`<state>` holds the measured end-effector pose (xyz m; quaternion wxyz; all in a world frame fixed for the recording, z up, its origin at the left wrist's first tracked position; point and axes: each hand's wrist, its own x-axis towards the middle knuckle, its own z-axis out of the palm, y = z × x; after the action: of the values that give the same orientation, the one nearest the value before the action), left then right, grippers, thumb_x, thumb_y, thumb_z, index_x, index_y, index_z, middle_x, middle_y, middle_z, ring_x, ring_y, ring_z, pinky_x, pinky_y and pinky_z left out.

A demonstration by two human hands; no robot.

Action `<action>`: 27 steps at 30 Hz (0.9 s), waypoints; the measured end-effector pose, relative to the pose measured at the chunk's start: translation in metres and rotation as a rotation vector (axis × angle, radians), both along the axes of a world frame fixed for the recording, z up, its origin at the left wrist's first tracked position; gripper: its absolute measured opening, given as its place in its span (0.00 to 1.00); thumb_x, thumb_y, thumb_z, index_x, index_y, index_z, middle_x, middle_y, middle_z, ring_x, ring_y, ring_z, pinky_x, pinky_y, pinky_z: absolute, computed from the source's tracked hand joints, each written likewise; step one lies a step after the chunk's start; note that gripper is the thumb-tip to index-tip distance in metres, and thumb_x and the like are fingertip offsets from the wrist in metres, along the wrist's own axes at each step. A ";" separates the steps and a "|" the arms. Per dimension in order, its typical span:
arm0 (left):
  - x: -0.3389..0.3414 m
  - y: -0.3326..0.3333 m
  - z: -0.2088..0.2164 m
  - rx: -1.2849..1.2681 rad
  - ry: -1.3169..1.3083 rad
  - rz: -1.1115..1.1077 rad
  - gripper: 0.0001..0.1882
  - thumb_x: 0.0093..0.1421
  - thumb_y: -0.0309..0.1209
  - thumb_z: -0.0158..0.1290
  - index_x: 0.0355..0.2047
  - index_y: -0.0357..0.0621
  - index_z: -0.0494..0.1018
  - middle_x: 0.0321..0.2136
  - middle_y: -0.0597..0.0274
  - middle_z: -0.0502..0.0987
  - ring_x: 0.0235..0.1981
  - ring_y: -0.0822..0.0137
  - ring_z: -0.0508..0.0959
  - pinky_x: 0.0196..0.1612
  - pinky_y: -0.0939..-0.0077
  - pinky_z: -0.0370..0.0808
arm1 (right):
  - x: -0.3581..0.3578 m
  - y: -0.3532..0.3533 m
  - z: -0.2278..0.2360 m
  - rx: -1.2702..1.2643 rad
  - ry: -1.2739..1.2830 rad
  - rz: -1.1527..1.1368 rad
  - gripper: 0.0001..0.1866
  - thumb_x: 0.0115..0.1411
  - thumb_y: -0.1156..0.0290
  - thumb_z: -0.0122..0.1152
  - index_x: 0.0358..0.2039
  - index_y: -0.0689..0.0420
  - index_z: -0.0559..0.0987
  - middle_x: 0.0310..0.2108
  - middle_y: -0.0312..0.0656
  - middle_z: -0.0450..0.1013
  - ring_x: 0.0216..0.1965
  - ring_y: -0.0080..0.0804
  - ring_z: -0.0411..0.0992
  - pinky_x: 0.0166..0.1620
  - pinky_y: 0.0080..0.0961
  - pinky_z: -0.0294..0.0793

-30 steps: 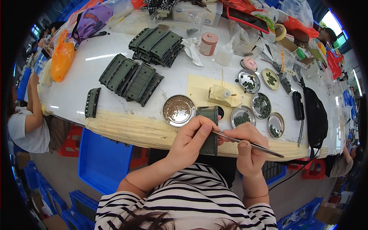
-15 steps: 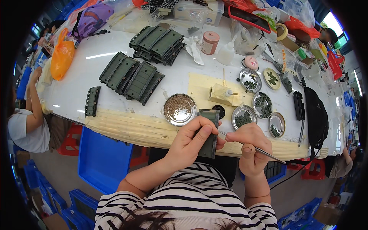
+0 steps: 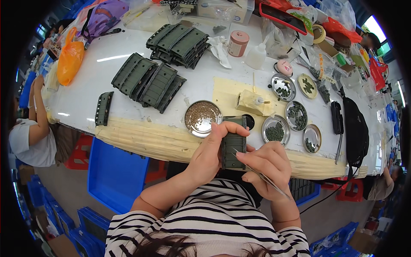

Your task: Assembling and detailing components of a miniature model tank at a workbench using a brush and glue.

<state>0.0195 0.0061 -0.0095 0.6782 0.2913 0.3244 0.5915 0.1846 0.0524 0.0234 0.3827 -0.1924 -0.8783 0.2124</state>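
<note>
My left hand grips a dark green ribbed plastic panel at the table's front edge, thumb and fingers around its long sides. Its broad face is turned up toward me. Thin metal tweezers lie in the closed fingers of my right hand. Their tips reach over the panel's face; whether they pinch a small part cannot be made out. Just beyond the panel stand a steel dish of small brown pieces and a steel dish of small green pieces. A small black round container is partly hidden behind the panel.
Stacked green panels lie at the left, with more behind. A tape-covered block, a squeeze bottle and a pink-lidded jar stand farther back. Right of the dishes lies a black pouch. A blue tray sits below the table.
The panel has turned in my left hand, so its broad face now shows. My right hand has moved left, bringing the tweezer tips from the panel's side edge over its face.
</note>
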 end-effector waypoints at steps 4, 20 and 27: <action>0.001 -0.002 -0.001 0.018 0.000 0.001 0.37 0.67 0.59 0.18 0.48 0.38 0.64 0.52 0.50 0.67 0.45 0.61 0.75 0.52 0.66 0.73 | -0.001 -0.013 -0.003 0.145 -0.077 -0.033 0.23 0.45 0.54 0.67 0.40 0.54 0.82 0.28 0.31 0.72 0.30 0.30 0.66 0.33 0.26 0.65; 0.002 -0.004 -0.001 0.074 0.104 0.021 0.38 0.66 0.60 0.19 0.49 0.38 0.63 0.55 0.49 0.63 0.48 0.60 0.75 0.54 0.65 0.70 | -0.006 -0.014 -0.005 -0.079 0.021 -0.038 0.18 0.44 0.68 0.70 0.38 0.57 0.82 0.26 0.35 0.73 0.29 0.33 0.65 0.34 0.27 0.66; 0.000 -0.004 -0.003 0.069 0.043 0.023 0.33 0.68 0.57 0.21 0.44 0.39 0.63 0.54 0.49 0.64 0.48 0.60 0.75 0.53 0.67 0.71 | -0.001 -0.010 -0.006 -0.145 0.078 -0.025 0.14 0.48 0.73 0.66 0.37 0.59 0.82 0.27 0.37 0.74 0.28 0.33 0.65 0.34 0.25 0.66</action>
<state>0.0196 0.0018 -0.0126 0.6538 0.3237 0.3217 0.6036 0.1835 0.0427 0.0178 0.4043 -0.2222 -0.8425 0.2780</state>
